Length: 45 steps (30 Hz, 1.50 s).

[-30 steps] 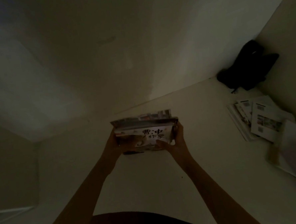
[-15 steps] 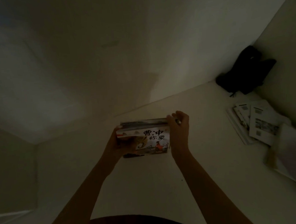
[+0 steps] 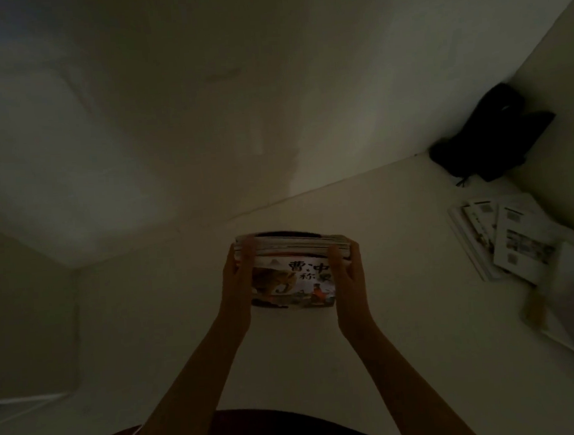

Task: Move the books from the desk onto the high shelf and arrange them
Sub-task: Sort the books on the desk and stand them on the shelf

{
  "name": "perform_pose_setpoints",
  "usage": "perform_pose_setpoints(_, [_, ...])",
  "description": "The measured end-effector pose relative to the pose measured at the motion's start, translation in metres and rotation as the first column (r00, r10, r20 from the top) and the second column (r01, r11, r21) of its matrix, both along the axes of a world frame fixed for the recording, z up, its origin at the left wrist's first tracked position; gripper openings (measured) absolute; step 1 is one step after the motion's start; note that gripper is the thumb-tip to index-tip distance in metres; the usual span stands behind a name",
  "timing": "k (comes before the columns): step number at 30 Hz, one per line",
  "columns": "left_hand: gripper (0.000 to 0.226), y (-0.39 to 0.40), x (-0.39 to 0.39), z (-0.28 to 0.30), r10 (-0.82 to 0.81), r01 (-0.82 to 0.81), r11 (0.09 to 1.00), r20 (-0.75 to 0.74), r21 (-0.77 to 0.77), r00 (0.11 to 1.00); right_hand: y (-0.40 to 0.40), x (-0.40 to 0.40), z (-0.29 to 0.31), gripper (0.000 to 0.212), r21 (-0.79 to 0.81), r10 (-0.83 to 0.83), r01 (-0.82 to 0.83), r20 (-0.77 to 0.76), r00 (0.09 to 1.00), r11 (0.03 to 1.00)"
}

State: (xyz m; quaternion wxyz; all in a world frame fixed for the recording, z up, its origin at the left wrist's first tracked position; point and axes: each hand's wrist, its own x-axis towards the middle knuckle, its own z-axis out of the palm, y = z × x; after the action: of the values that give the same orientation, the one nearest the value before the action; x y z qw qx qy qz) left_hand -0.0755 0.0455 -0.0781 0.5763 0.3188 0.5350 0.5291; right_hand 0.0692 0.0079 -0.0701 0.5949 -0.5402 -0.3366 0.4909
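Both hands grip a stack of books (image 3: pixel 294 270) over the pale shelf surface (image 3: pixel 398 244): the left hand (image 3: pixel 237 281) curls round its left edge, the right hand (image 3: pixel 348 274) round its right. Right of the stack lie loose booklets (image 3: pixel 509 240), with what seems a dark bag (image 3: pixel 489 137) beyond them.

Illustrated book cover (image 3: pixel 293 284); seemingly black bag (image 3: pixel 492 130)

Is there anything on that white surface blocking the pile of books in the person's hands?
Nothing visible blocks it. The stack of books is gripped by the left hand and right hand; loose booklets and a dark bag lie off right.
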Motion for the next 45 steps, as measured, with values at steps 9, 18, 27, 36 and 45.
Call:
perform_pose_setpoints(9, [0.027, -0.001, -0.008, -0.003, -0.072, 0.073, 0.997, -0.070, 0.018, 0.995, 0.002, -0.005, 0.000, 0.013, -0.082, -0.118, 0.119, 0.013, 0.993, 0.990])
perform_pose_setpoints(18, [0.032, -0.020, -0.024, 0.006, -0.190, 0.231, 0.968, -0.318, 0.096, 0.929, -0.012, 0.015, 0.001, 0.037, -0.182, 0.282, -0.267, 0.059, 0.958, 0.946])
perform_pose_setpoints(27, [0.028, -0.081, -0.012, 0.068, 0.008, 0.027, 0.995, -0.352, 0.092, 0.936, -0.069, 0.022, 0.028, 0.040, -0.229, 0.304, -0.307, -0.049, 0.951, 0.924])
perform_pose_setpoints(36, [0.040, -0.189, -0.027, 0.251, -0.011, 0.196, 0.888, -0.408, 0.415, 0.913, -0.114, 0.035, 0.216, 0.031, 0.285, 0.370, -0.331, -0.092, 0.924, 0.899])
perform_pose_setpoints(45, [0.028, -0.252, -0.031, 0.425, 0.494, -0.001, 0.504, -0.288, 0.863, 0.820, -0.138, -0.005, 0.422, 0.032, 0.611, 0.563, -0.442, -0.007, 0.826, 0.656])
